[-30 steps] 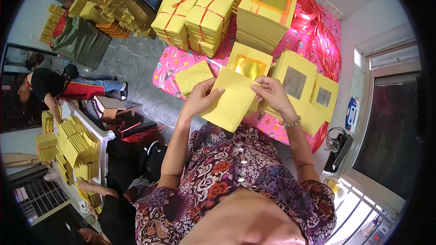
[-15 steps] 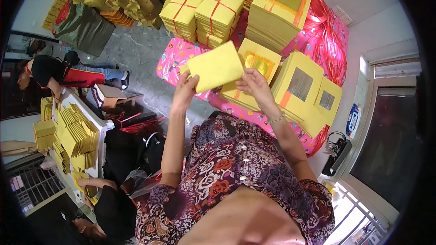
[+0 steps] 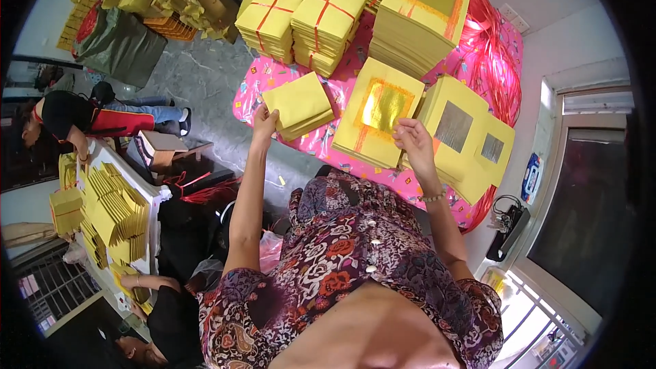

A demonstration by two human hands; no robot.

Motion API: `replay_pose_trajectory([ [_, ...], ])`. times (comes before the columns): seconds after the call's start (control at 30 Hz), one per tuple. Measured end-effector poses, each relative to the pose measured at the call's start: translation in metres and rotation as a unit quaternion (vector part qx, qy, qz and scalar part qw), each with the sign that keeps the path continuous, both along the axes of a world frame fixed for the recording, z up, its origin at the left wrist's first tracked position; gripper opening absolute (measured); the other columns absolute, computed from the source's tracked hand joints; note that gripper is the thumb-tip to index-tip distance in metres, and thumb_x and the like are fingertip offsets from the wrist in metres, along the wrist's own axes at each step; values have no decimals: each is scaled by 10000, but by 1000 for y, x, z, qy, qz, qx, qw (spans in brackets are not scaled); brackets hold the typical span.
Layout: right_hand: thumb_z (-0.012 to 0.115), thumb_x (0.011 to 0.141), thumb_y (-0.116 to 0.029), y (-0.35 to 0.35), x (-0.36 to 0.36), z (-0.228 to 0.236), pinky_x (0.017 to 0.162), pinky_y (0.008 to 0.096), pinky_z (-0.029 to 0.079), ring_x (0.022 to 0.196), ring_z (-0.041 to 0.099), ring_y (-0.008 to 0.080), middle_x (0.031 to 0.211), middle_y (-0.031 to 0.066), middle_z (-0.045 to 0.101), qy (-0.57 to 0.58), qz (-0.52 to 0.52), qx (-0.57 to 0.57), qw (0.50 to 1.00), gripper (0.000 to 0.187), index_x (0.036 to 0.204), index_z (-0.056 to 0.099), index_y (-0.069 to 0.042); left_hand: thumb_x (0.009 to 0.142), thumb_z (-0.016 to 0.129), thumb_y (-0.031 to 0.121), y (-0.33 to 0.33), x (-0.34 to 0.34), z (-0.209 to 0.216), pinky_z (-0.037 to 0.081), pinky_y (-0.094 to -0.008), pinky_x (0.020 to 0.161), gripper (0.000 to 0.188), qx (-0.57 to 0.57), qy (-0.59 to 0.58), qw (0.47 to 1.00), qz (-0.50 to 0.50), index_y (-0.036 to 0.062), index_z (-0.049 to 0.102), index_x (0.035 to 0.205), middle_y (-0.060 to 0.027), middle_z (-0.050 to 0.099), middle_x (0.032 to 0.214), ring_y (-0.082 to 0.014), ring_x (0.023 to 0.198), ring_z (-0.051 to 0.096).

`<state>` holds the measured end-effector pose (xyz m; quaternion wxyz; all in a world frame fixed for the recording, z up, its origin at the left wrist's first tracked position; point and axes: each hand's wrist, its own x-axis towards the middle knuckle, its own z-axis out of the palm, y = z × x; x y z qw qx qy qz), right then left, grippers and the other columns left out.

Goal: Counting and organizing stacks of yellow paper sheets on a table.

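Note:
My left hand point(image 3: 265, 124) pinches the near-left corner of a plain yellow folded paper point(image 3: 299, 99), which lies on a small pile of similar ones at the table's left edge. My right hand point(image 3: 415, 142) is over the right edge of a stack of yellow paper with a gold foil square point(image 3: 384, 106). Its thumb and fingers are pressed together; whatever might be between them is too small to make out. To the right lie yellow sheets with silver foil squares point(image 3: 453, 126), partly overlapped.
Pink patterned plastic point(image 3: 256, 89) covers the table. Bundles tied with red ribbon point(image 3: 328, 14), a tall foil-topped stack point(image 3: 417, 34) and loose red ribbon point(image 3: 482, 48) stand at the back. Two people work at a white table point(image 3: 154, 198) on the left, among folded yellow papers point(image 3: 116, 205).
The yellow folded paper came down from mid-air onto the small pile at the left, still in my left hand. My right hand moved right and down, away from it, to the gold-foil stack.

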<state>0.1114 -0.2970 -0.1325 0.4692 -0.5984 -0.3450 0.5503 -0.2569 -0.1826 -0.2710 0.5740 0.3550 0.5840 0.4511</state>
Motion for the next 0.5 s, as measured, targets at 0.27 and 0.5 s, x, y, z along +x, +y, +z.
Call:
replay_pose_trajectory([
  [0.27, 568, 953, -153, -10, 1, -6, 764, 232, 482, 884, 599, 103, 990, 34, 612, -7, -24, -5, 1000, 219, 1138, 542, -38, 881, 587, 73, -8, 12, -22, 481, -294, 728, 286, 0, 93, 996, -9, -13, 537, 1149, -66, 638, 945, -139, 820, 600],
  [0.5, 544, 959, -132, -10, 3, -16, 814, 234, 480, 917, 582, 93, 1040, 43, 589, -64, 15, 41, 997, 243, 1179, 518, -33, 844, 605, 133, -13, 23, -18, 500, -386, 750, 356, 10, 321, 947, -9, -10, 520, 1158, -171, 662, 934, -280, 835, 656],
])
